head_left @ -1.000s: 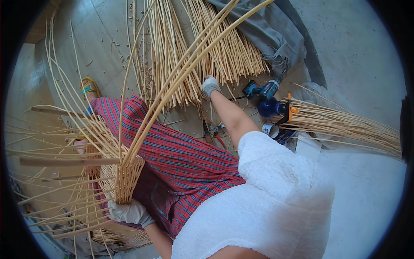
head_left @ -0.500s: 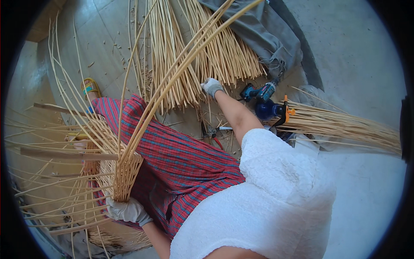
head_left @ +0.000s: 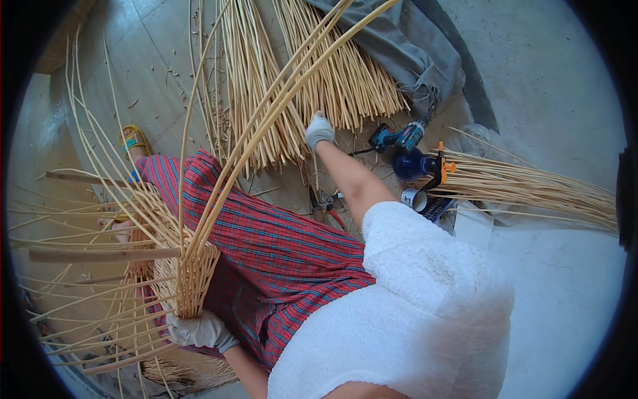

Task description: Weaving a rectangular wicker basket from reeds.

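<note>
**Left hand [head_left: 199,330] clasps woven basket [head_left: 193,282]; right hand [head_left: 319,131] at the pale rods [head_left: 352,86]**

Dark print marks the round white roll [head_left: 413,198] on the right, and faint lettering crosses a dark blue item [head_left: 436,210] just beside it; both are too small to read. The teal-and-black drill [head_left: 403,138] lies farther off, near a blue bottle [head_left: 410,165] with an orange-and-black spray head.

Half a second ago the white sleeve [head_left: 425,246] hid most of the roll, which now shows again. The right hand has turned, its gloved fingers pointing to the far side instead of left. They are bunched together; whether they pinch a rod, I cannot tell. The left hand has kept its place, fingers curled about the basket's near lower corner, tips hidden.

The basket sits on the left, against the red checked cloth [head_left: 279,213]. Its pale wall is tightly woven, with long uncut stakes fanning far and left.
</note>
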Motion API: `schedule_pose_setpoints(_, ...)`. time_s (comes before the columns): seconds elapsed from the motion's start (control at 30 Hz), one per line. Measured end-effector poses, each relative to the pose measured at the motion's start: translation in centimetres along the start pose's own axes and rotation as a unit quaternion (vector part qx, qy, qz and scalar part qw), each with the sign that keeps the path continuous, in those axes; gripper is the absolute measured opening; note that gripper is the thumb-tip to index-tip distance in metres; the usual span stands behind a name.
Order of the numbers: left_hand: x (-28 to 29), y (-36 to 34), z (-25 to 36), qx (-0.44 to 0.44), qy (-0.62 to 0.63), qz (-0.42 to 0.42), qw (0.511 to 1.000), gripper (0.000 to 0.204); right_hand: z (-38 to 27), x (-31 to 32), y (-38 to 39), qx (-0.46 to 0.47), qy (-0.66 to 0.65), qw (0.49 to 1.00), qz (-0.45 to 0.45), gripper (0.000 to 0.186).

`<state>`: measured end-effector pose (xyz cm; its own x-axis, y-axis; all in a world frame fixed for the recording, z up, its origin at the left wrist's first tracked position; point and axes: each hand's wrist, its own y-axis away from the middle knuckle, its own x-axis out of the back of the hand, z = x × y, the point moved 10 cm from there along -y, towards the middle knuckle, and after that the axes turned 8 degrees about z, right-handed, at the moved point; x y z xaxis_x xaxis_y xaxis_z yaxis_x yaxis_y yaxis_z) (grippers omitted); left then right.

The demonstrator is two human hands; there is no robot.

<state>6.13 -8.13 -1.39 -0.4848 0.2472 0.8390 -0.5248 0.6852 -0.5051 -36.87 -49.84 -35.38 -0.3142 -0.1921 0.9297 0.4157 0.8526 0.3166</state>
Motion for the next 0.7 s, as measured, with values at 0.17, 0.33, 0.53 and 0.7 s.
schedule_pose_setpoints(0.17, 1.4, -0.2, -1.0, -0.004, -0.036, 0.011, 0.999, 0.056, -9.1, -2.2, 8.9, 0.236, 0.059, 0.958, -0.150, 0.040)
schedule_pose_setpoints(0.33, 1.1, 0.0, -1.5, -0.014, -0.044, 0.015, 0.999, 0.054, -8.7, 0.0, 4.7, 0.222, 0.117, 0.964, -0.091, 0.026)
schedule_pose_setpoints(0.53, 1.1, -0.8, -0.2, -0.035, -0.009, 0.025, 0.999, 0.051, -4.7, 2.8, -3.0, 0.155, 0.090, 0.984, -0.001, 0.026)
schedule_pose_setpoints(0.7, 1.6, -0.6, -0.8, -0.023, -0.006, 0.040, 0.999, 0.047, -4.8, 2.9, -3.7, 0.148, 0.155, 0.977, -0.002, 0.027)
